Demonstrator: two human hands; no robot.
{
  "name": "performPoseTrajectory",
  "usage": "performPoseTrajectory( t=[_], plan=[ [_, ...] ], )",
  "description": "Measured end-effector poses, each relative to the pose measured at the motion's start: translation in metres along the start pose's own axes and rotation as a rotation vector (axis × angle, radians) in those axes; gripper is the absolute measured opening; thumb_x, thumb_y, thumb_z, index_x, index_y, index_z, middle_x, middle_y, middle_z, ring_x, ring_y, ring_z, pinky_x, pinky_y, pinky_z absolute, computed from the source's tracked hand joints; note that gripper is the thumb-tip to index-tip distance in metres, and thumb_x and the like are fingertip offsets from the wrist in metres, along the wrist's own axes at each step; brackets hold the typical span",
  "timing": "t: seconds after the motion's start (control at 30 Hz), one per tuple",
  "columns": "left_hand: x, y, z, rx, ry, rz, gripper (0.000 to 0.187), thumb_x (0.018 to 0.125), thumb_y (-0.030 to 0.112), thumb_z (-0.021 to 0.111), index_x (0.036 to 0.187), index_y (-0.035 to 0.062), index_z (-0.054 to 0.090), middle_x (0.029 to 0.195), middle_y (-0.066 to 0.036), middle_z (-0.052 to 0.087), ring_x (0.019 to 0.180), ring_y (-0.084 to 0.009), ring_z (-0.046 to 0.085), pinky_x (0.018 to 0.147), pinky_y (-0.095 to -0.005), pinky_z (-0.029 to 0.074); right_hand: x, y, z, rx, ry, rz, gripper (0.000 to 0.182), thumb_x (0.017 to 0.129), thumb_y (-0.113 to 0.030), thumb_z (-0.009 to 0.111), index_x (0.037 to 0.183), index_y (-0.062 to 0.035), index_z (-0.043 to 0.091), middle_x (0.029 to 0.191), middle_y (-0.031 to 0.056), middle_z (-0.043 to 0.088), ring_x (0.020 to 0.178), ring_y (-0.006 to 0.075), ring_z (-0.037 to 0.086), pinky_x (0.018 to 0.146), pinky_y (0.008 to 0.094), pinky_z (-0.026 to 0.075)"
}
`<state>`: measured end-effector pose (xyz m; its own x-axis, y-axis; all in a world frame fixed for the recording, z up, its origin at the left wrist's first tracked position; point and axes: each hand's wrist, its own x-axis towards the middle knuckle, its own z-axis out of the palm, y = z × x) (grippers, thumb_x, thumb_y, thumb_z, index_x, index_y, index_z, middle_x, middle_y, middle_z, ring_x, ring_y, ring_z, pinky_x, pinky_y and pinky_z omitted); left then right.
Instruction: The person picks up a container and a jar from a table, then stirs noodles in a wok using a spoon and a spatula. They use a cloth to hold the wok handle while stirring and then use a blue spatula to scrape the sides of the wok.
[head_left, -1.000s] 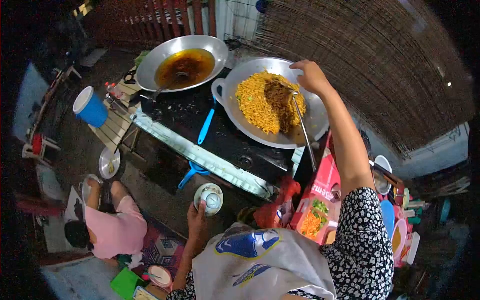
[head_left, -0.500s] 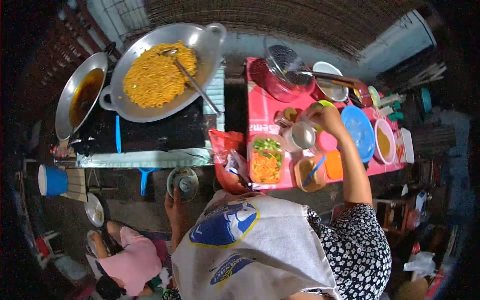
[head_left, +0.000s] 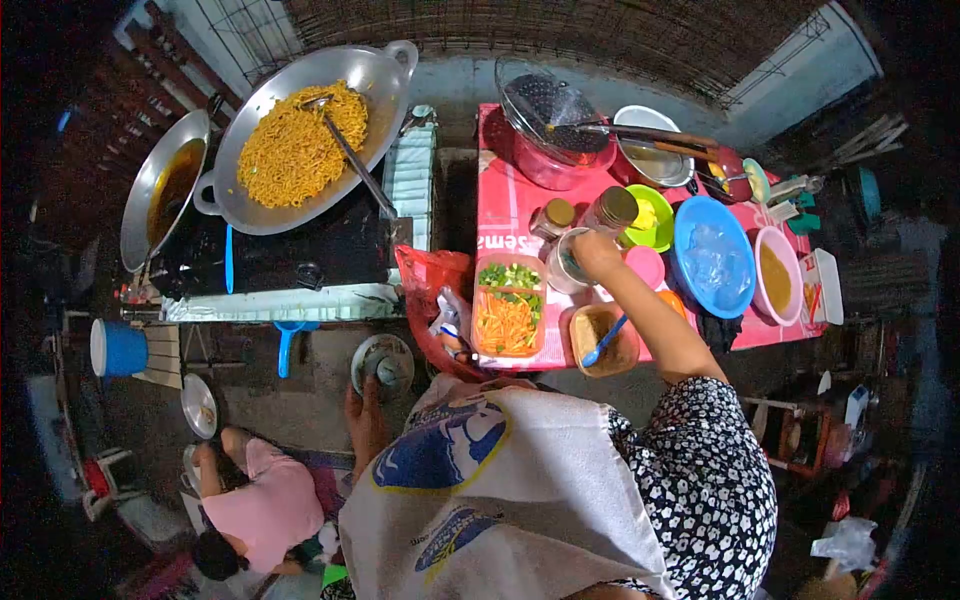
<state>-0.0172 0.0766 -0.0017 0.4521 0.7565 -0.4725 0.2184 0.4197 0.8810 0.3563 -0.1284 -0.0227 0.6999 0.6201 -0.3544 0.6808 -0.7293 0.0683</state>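
My left hand grips the near rim of a greyish bowl, held low in front of the apron; something pale lies in it that I cannot make out. On the red-covered table, my right hand reaches at the mouth of a clear jar, its fingers mostly hidden there. Just behind stand a small jar with a tan lid and a larger jar with a dark lid. A pink lid lies right of the hand. Nearer me is a tub of brownish contents with a blue spoon.
A wok of noodles with a ladle stands on the stove, beside a pan of oil. A divided box holds chopped vegetables. A blue basin sits at right. A person in pink sits lower left.
My right hand has moved from over the dark-lidded jar to the mouth of the clear jar, uncovering the dark lid. My left hand still holds the bowl. The view has shifted slightly.
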Motion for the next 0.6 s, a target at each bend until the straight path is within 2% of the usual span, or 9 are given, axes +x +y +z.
performPoseTrajectory(
  t=[0.1, 0.17, 0.2, 0.27, 0.3, 0.4, 0.47, 0.5, 0.6],
  plan=[
    [-0.001, -0.02, -0.008, -0.099, 0.06, -0.046, 0.036, 0.085, 0.026, 0.055, 0.113, 0.0027, 0.049, 0.106, -0.007, 0.054, 0.094, -0.0159, 0.05, 0.079, -0.0287, 0.04, -0.002, -0.002, -0.001, -0.092, 0.024, -0.125, 0.017, 0.073, -0.009, 0.05, 0.077, -0.0008, 0.064, 0.083, 0.0196, 0.062, 0.074, 0.0306, 0.063, 0.067, 0.0401, 0.051],
    [-0.002, -0.03, -0.014, 0.025, -0.046, 0.232, 0.037, 0.085, 0.026, 0.055, 0.113, 0.0025, 0.049, 0.106, -0.007, 0.054, 0.093, -0.0152, 0.051, 0.077, -0.0288, 0.041, -0.003, -0.005, -0.002, -0.065, 0.014, -0.101, 0.016, 0.072, -0.008, 0.05, 0.076, -0.0013, 0.064, 0.084, 0.019, 0.063, 0.076, 0.0306, 0.063, 0.067, 0.0397, 0.051],
    [-0.004, -0.026, -0.011, 0.02, -0.041, 0.235, 0.037, 0.085, 0.026, 0.055, 0.113, 0.0025, 0.049, 0.106, -0.007, 0.054, 0.093, -0.0152, 0.051, 0.077, -0.0288, 0.041, -0.003, -0.004, -0.001, -0.069, 0.018, -0.106, 0.016, 0.072, -0.008, 0.05, 0.076, -0.0013, 0.064, 0.084, 0.019, 0.063, 0.076, 0.0306, 0.063, 0.067, 0.0397, 0.051],
    [-0.007, -0.015, -0.002, -0.265, 0.071, -0.022, 0.037, 0.085, 0.027, 0.056, 0.112, 0.0025, 0.05, 0.105, -0.007, 0.055, 0.092, -0.015, 0.051, 0.077, -0.0286, 0.041, -0.004, -0.003, 0.004, -0.021, 0.085, -0.09, 0.014, 0.071, -0.008, 0.052, 0.076, -0.0011, 0.064, 0.081, 0.02, 0.062, 0.072, 0.0308, 0.063, 0.062, 0.0404, 0.051],
    [-0.005, -0.025, -0.006, -0.27, 0.081, -0.02, 0.037, 0.085, 0.027, 0.056, 0.112, 0.0025, 0.05, 0.105, -0.007, 0.055, 0.092, -0.015, 0.051, 0.077, -0.0286, 0.041, -0.005, 0.0, 0.005, -0.023, 0.087, -0.1, 0.014, 0.071, -0.008, 0.052, 0.076, -0.0011, 0.064, 0.081, 0.02, 0.062, 0.072, 0.0308, 0.063, 0.062, 0.0404, 0.051],
    [-0.001, -0.046, -0.023, -0.059, 0.172, -0.011, 0.035, 0.085, 0.027, 0.056, 0.11, 0.0028, 0.052, 0.101, -0.007, 0.056, 0.089, -0.0144, 0.052, 0.076, -0.0281, 0.041, -0.003, 0.003, 0.011, -0.004, 0.107, -0.13, 0.017, 0.073, -0.011, 0.05, 0.075, -0.0019, 0.065, 0.079, 0.0206, 0.062, 0.072, 0.0327, 0.062, 0.063, 0.0415, 0.05],
    [-0.013, -0.023, -0.014, 0.293, 0.022, 0.104, 0.031, 0.086, 0.025, 0.055, 0.108, 0.003, 0.053, 0.097, -0.006, 0.058, 0.088, -0.0131, 0.051, 0.076, -0.027, 0.041, 0.002, 0.007, 0.016, -0.009, 0.064, -0.177, 0.017, 0.074, -0.011, 0.049, 0.079, -0.0009, 0.061, 0.087, 0.0203, 0.061, 0.078, 0.033, 0.061, 0.067, 0.0412, 0.05],
    [-0.018, -0.01, -0.006, 0.281, 0.061, 0.112, 0.031, 0.086, 0.025, 0.055, 0.108, 0.003, 0.053, 0.097, -0.006, 0.058, 0.088, -0.0131, 0.051, 0.076, -0.027, 0.041, 0.001, 0.004, 0.011, 0.007, 0.07, -0.157, 0.017, 0.074, -0.011, 0.048, 0.079, -0.0009, 0.061, 0.087, 0.0203, 0.061, 0.078, 0.033, 0.061, 0.067, 0.0412, 0.05],
    [-0.024, 0.013, 0.011, -0.096, 0.096, 0.005, 0.029, 0.086, 0.023, 0.053, 0.108, 0.0027, 0.053, 0.094, -0.005, 0.058, 0.085, -0.0117, 0.051, 0.074, -0.0264, 0.041, -0.004, 0.004, 0.006, -0.014, 0.104, -0.2, 0.016, 0.073, -0.011, 0.05, 0.079, -0.0018, 0.062, 0.088, 0.0208, 0.06, 0.076, 0.033, 0.061, 0.068, 0.0412, 0.049]
  ],
)
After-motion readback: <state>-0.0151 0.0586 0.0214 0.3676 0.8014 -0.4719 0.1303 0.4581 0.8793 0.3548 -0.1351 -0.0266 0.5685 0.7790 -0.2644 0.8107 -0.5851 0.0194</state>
